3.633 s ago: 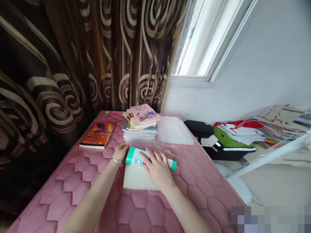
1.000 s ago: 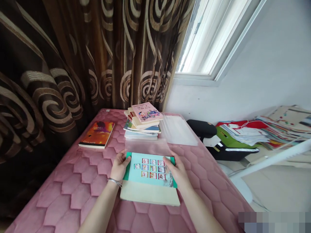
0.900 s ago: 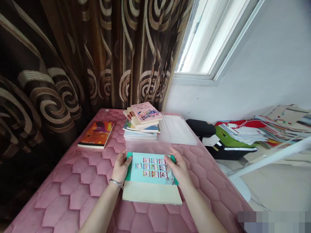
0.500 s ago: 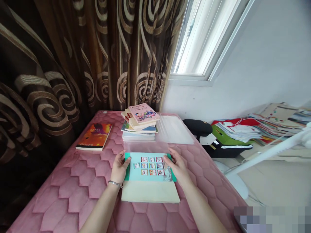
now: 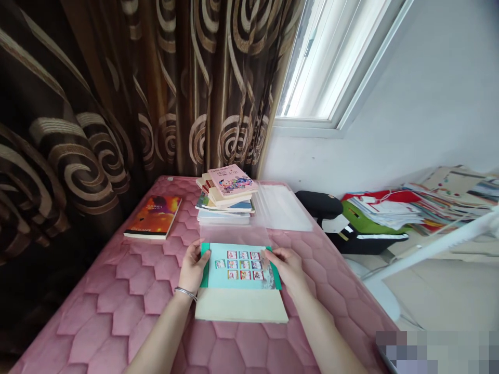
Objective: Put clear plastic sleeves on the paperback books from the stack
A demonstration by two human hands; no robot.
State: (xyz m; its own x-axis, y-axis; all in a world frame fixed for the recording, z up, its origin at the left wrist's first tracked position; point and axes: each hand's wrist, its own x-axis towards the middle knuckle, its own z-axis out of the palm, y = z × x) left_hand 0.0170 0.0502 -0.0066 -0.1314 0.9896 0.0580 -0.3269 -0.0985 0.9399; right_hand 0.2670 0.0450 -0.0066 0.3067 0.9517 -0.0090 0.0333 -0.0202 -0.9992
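Observation:
A teal book cover (image 5: pixel 218 279) printed with rows of small pictures lies over a book whose cream page (image 5: pixel 241 305) shows below it. My left hand (image 5: pixel 194 265) pinches the cover's green left edge, thumb on top. On the opposite edge, my right hand (image 5: pixel 286 267) pinches the cover the same way. A clear plastic sleeve (image 5: pixel 234 235) stretches out beyond the cover's far edge, between my hands and the book stack. The fingers beneath the cover are hidden.
A pile of books (image 5: pixel 233 183) topped by a pink one stands at the back. Clear plastic sheets (image 5: pixel 286 208) lie right of it. An orange book (image 5: pixel 154 217) rests on the left of the pink quilted bed (image 5: pixel 93 311). Papers fill a green and black bin (image 5: pixel 362 228) beyond the right edge.
Both hands keep their hold on the cover, which sits almost where it was. The whole view has shifted very slightly.

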